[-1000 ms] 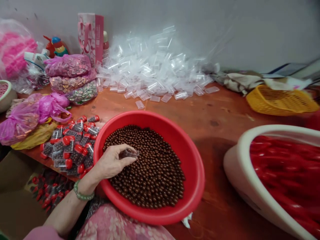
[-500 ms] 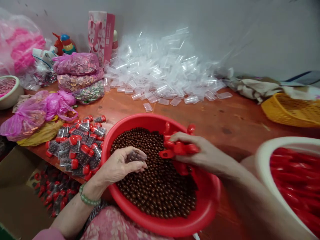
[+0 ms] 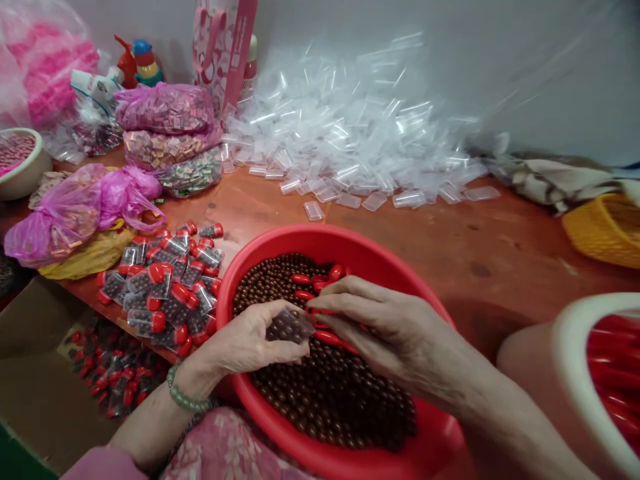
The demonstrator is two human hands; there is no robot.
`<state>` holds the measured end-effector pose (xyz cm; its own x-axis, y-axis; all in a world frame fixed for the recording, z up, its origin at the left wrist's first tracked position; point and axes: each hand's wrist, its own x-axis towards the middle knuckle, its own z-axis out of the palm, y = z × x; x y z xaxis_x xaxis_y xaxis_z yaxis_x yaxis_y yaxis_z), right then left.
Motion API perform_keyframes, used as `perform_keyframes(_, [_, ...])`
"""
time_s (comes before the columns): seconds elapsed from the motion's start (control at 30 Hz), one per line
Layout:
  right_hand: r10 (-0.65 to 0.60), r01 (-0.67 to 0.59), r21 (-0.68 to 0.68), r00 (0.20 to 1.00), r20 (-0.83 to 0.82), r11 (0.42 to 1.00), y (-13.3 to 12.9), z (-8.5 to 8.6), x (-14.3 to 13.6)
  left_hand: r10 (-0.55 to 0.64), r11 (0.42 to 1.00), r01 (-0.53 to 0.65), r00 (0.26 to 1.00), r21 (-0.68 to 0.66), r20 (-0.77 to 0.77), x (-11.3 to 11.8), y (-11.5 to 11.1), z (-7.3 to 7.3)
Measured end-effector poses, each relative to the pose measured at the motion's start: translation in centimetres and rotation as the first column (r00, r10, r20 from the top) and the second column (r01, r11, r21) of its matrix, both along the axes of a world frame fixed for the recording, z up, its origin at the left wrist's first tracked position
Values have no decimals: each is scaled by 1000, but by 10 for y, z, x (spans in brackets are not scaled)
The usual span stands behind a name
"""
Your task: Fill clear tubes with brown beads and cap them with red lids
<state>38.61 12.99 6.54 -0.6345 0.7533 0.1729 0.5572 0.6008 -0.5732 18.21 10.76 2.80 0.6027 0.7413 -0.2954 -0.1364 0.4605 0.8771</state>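
Note:
My left hand is closed round a small clear plastic box filled with dark brown balls. Across from it, my right hand has its fingers curled over several red plastic caps; its fingertips are at the mouth of the box. More red caps show past the knuckles, and whether those are gripped or rest on the balls I cannot tell. Both hands are above a red basin of shiny brown balls.
Filled, red-capped boxes lie left of the basin, with more in a cardboard box below. Clear empty boxes are heaped against the wall. A white tub of red caps stands right, near a yellow basket. Purple bags sit back left.
My right hand has come left and down with the red caps, up to the box's mouth. My left hand still holds the box, now turned more toward the right hand. The view has shifted slightly.

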Motion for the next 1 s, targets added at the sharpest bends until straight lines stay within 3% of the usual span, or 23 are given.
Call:
perform_keyframes(0.1, [135, -137, -74, 990, -33, 988, 5, 7, -16, -39, 999, 39, 999, -14, 20, -1, 0, -1])
perform_keyframes(0.23, [191, -187, -139, 982, 16, 973, 10, 3, -20, -79, 997, 80, 997, -12, 11, -3, 2, -2])
perform_keyframes(0.47, [81, -59, -205, 992, 97, 977, 23, 4, -24, -2, 1000, 3, 999, 18, -36, -9, 3, -2])
perform_keyframes(0.53, [4, 14, -159, 993, 115, 987, 27, -2, -19, 43, 999, -42, 999, 10, -19, -11, 2, -3])
perform_keyframes(0.63, [-72, 99, -81, 956, 285, 992, 23, -19, -4, 109, 994, -107, 992, -36, 64, -10, 1, -5])
perform_keyframes(0.8, [99, 83, -294, 828, 552, 952, -1, -48, 14, 173, 980, -159, 977, -117, 124, -4, 4, -3])
perform_keyframes(1.0, [79, 144, -300, 779, 622, 943, -12, -66, 11, 193, 975, -174, 971, -136, 139, -1, 7, -3])
